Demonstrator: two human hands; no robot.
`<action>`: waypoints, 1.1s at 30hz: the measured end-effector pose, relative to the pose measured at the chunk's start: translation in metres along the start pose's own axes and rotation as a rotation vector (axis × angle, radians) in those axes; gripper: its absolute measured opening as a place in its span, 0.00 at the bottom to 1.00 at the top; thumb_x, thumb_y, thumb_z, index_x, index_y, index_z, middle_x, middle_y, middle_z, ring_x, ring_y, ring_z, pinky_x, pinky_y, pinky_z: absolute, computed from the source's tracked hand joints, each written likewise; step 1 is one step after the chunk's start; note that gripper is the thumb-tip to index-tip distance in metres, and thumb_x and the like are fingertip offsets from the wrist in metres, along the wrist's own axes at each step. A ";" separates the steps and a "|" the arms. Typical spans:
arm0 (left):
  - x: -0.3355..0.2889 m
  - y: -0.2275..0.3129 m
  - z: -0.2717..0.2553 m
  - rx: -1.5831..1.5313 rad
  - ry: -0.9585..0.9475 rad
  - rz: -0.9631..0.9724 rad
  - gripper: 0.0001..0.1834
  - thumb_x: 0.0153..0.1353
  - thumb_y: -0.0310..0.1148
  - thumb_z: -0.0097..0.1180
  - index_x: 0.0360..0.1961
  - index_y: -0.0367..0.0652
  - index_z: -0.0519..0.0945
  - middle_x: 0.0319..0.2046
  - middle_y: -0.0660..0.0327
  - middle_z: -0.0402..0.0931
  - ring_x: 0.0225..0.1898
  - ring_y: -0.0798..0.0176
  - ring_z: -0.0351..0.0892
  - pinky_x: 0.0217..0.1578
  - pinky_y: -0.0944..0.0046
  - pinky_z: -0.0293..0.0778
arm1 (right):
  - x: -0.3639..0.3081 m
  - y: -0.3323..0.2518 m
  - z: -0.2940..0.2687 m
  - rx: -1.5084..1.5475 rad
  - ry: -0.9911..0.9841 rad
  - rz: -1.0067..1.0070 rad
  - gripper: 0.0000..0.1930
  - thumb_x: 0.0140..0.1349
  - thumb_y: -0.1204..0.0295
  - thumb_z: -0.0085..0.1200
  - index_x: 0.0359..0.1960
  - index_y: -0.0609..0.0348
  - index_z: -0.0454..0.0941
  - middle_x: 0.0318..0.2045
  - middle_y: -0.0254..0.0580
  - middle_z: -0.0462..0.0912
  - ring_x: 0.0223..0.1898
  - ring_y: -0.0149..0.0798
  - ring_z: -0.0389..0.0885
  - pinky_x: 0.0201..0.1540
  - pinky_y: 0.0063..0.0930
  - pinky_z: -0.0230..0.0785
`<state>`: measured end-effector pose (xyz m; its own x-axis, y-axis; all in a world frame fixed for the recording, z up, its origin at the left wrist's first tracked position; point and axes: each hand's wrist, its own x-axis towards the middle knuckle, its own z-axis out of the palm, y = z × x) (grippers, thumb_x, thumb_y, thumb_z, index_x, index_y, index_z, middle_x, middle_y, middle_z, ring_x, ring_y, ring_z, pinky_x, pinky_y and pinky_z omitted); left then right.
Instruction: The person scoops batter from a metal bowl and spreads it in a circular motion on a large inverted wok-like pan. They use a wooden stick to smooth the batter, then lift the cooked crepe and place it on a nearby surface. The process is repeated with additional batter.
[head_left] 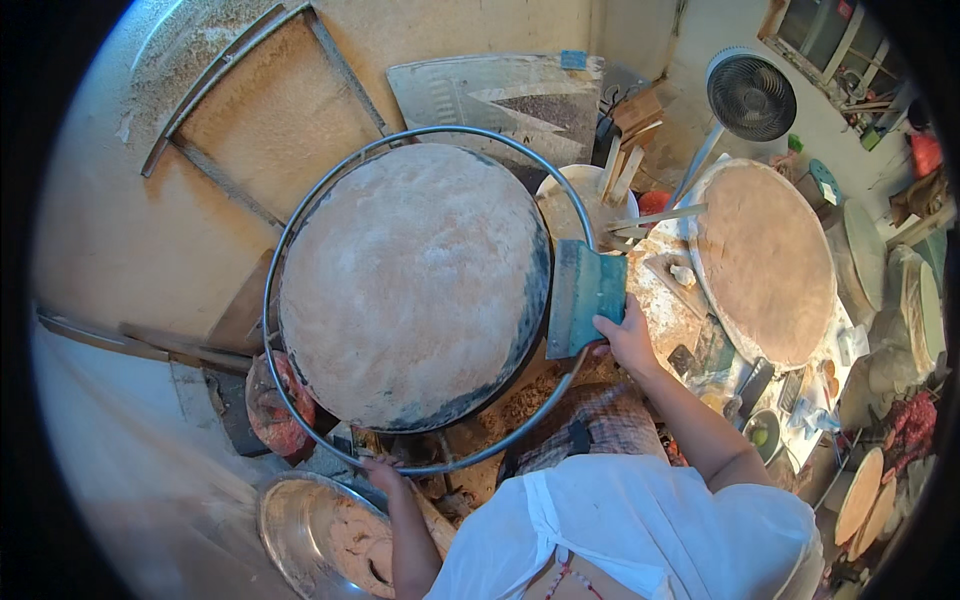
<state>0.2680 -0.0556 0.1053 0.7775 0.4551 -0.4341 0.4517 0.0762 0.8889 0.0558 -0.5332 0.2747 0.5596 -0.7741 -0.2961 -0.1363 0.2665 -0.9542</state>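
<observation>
A large round slab or pan (420, 285) with a dark edge lies before me, covered with a pale, powdery, uneven layer. Around it runs a bluish metal hoop (272, 285). My left hand (383, 474) is closed on the hoop's near side, fingers partly hidden. At the slab's right edge, my right hand (628, 340) grips a teal, flat-bladed scraper (598, 295), thumb lying on its face. The scraper covers part of the hoop, and the fingers behind it are hidden; whether they also touch the hoop I cannot tell.
A metal basin (290, 545) with pinkish-brown mix stands near left, below a red-and-white bag (272, 405). Rightward, a brown-coated round disc (765, 265) rests on a cluttered white table (800, 440). Behind are a white bucket (628, 207), a fan (752, 95) and a leaning board (500, 90).
</observation>
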 end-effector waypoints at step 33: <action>-0.271 -0.051 0.040 0.552 -1.272 -0.455 0.23 0.71 0.45 0.40 0.40 0.33 0.75 0.33 0.50 0.79 0.34 0.55 0.81 0.37 0.59 0.78 | 0.023 0.001 0.074 -0.661 -0.108 -0.304 0.48 0.53 0.75 0.51 0.70 0.62 0.30 0.20 0.59 0.78 0.22 0.59 0.79 0.28 0.48 0.73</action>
<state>0.0521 -0.2186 0.1718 0.2463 -0.6131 -0.7506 0.6387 -0.4799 0.6015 0.1296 -0.5084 0.2704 0.7242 -0.6884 -0.0409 -0.4074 -0.3792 -0.8308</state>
